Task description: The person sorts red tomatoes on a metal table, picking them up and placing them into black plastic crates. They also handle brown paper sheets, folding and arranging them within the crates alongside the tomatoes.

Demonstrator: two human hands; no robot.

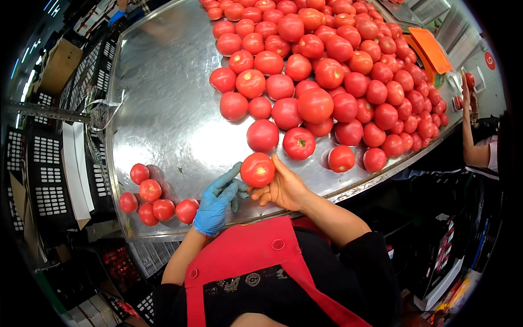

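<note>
Just over the near edge of the metal table (163, 103), a red tomato (257, 169) is between my two hands. My bare right hand (284, 187) grips it from the right, with the thumb along its upper side and the fingers curled beneath. My left hand (216, 200), in a blue glove, has its fingers against the tomato's left side; their tips are partly hidden. Left of that hand lies a small group of tomatoes (164, 209). Beyond the held one, a big heap of tomatoes (329, 73) spreads over the middle and right of the table.
Black plastic crates (50, 163) stand along the left side, with white boards (76, 169) beside them. At the far right are an orange tray (430, 50) and another person's arm (473, 131). A crate holding red produce (117, 264) sits below the table at lower left.
</note>
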